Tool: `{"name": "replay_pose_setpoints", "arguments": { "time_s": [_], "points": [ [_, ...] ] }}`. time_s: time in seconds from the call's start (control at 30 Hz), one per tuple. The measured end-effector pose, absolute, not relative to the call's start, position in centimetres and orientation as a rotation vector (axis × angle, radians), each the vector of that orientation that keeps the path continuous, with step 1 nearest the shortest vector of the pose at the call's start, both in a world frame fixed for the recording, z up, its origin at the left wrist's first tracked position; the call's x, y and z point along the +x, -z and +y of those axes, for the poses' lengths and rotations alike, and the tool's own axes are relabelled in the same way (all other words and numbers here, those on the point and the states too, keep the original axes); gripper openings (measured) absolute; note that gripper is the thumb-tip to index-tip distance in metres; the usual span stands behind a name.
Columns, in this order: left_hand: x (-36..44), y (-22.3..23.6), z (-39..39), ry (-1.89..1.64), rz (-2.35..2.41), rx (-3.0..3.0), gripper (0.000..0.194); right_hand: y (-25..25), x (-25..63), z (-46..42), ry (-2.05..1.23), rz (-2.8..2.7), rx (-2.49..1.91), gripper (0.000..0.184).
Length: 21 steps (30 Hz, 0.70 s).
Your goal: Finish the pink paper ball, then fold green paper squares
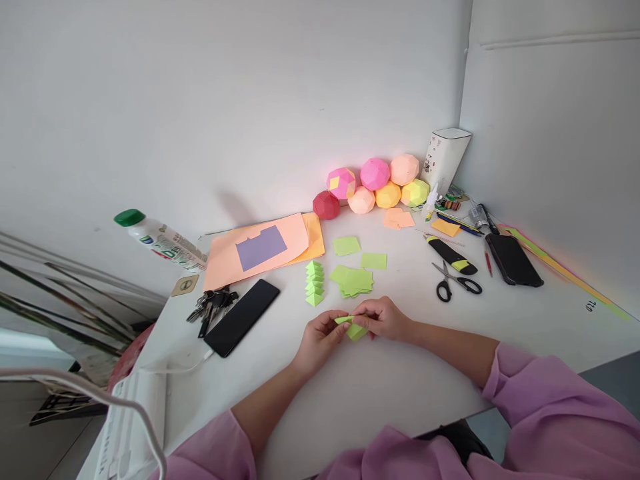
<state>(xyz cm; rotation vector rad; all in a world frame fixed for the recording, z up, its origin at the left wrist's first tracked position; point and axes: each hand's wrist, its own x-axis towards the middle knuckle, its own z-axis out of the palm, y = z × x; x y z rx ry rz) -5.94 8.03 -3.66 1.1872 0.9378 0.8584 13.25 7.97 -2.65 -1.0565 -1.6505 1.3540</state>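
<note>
Both hands' fingertips are clamped on the green paper piece [357, 332]: left hand [320, 339] pinching its left end, right hand [387, 320] its right. Piece sits mid-width, nearer our near edge; can't tell if it touches the white surface [320, 407]. Looks like a folding step, so we'd line up paper edges first, pin one corner, then run a thumb along the crease. Go light: thin paper probably marks wherever we pinch. Pressing against the surface should give a sharper line than folding in air. Just beyond the hands: loose green slips [356, 283], folded green units [314, 283] in a row to their left; we'd keep knuckles off both. Scissors [447, 287] lie to the right, handles toward us. Black phone [243, 317] lies toward the left edge. Best open room: between our forearms, back to the near edge. Paper balls [375, 175] stand stacked at the far edge.
</note>
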Motion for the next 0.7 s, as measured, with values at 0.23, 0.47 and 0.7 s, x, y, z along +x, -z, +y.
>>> {"name": "replay_pose_setpoints", "arguments": {
  "time_s": [0.23,0.47,0.7],
  "points": [
    [-5.98,3.76,8.08,-0.856,0.959,1.213,0.035,2.48,13.46,8.06,-1.381,-1.686,-1.075,0.029],
    [-5.95,3.59,8.08,-0.859,0.98,1.224,0.035,2.32,13.47,8.12,-1.389,-1.694,-1.077,0.029],
    [-6.02,3.44,7.96,-0.85,1.006,1.235,0.033,2.41,13.52,8.17,-1.415,-1.684,-1.081,0.027]
  ]
}}
